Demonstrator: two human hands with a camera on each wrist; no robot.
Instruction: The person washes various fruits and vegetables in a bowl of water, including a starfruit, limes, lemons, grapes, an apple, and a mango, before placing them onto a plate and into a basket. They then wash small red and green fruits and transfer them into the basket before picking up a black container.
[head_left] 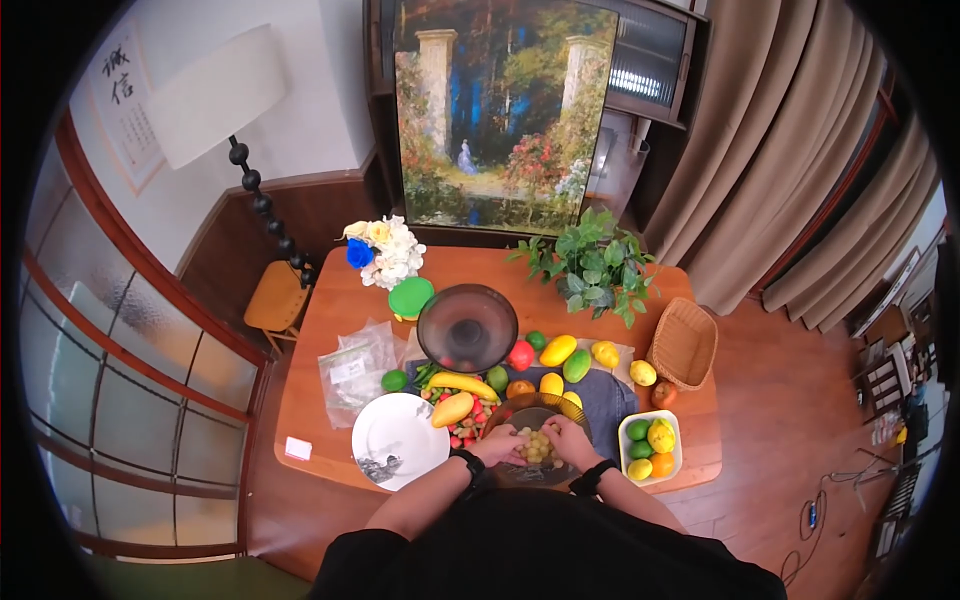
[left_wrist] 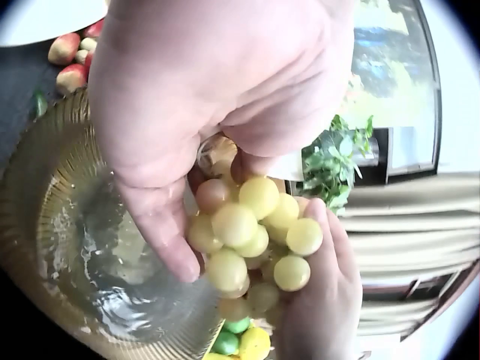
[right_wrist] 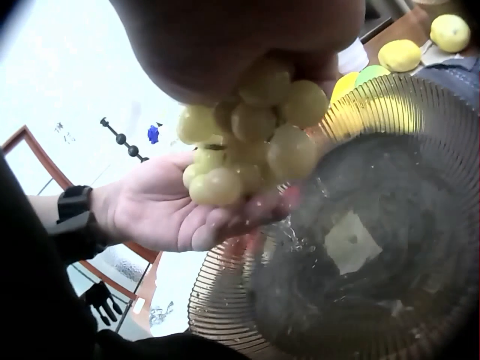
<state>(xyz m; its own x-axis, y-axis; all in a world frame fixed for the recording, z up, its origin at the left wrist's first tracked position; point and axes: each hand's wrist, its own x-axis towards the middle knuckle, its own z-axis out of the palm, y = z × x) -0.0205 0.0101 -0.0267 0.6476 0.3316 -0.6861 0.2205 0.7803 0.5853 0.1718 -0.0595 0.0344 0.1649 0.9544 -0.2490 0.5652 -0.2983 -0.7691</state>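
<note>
A bunch of pale green grapes [left_wrist: 247, 232] is held in both hands over a ribbed amber glass bowl [right_wrist: 225, 296] with water in it. My left hand [right_wrist: 165, 206] cups the bunch from below, palm turned up, its thumb against the grapes in the left wrist view. From above, my right hand [head_left: 568, 443] grips the upper part of the bunch. Its fingertips are hidden behind grapes in the right wrist view. Small droplets and a splash show between the left fingertips and the water. A pale square patch [right_wrist: 352, 244] shows in the bowl.
Left of the bowl are a white plate [head_left: 385, 425], bananas [head_left: 462, 383] and a mango [head_left: 453, 410]. A dark glass bowl [head_left: 467, 290] stands behind. To the right are a fruit-filled white tray [head_left: 624, 425] and a wicker basket [head_left: 690, 340]. Several lemons and limes lie on a dark cloth [head_left: 608, 405].
</note>
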